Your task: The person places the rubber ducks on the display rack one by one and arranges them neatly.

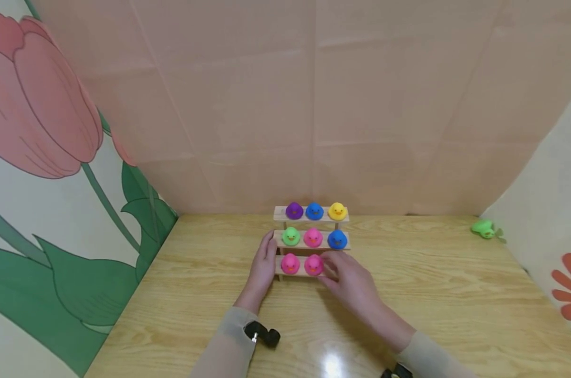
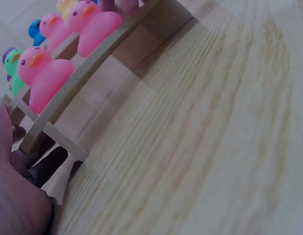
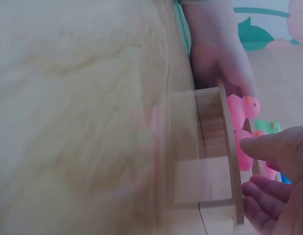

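Note:
A small three-tier wooden rack holds rubber ducks. On the bottom tier, my right hand pinches the right-hand pink duck, thumb at its side in the right wrist view; the other fingers are loosely bent beside the shelf. Another pink duck sits to its left. My left hand rests along the rack's left side, fingers mostly straight and partly hidden behind the shelf end. The middle tier carries a green duck, a pink duck and a blue duck.
On the top tier sit a purple duck, a blue duck and a yellow duck. A green toy lies at the wooden table's far right edge. Behind the table hangs a brownish-pink sheet.

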Demonstrator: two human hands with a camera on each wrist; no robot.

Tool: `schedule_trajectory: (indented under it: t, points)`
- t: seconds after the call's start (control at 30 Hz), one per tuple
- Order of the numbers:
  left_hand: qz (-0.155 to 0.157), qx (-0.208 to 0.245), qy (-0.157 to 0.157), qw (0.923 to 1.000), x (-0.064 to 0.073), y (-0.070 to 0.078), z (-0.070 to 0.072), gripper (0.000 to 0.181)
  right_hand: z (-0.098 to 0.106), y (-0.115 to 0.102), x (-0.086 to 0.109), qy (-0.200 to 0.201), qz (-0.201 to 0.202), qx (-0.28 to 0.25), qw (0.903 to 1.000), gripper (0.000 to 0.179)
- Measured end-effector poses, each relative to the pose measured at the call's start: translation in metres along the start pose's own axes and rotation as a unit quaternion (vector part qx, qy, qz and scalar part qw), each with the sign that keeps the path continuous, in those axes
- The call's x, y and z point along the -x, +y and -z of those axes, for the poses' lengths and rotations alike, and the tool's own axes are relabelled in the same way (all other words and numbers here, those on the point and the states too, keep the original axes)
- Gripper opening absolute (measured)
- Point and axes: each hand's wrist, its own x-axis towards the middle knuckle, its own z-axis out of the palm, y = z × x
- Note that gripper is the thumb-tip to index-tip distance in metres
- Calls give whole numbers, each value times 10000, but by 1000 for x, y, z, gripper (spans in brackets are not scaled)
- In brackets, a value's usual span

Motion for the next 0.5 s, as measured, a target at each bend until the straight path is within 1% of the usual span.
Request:
schedule_trajectory:
  t: [0.1,0.2,0.33,0.5]
  points:
    - [16,-5,-17,10000,0,0,-1,60,12,5,7,88,83,-61,9999,46]
    - [25,-7,-36,10000,-1,1,-2,59,26,14,17,226,158,-35,9996,44]
    - [7,9,-24,10000,-1,0,-2,60,44,33,26,335,95,52,9994,39]
    - [7,23,30,10000,0,0,-1,61,69,59,33,515,93,326,9981,41]
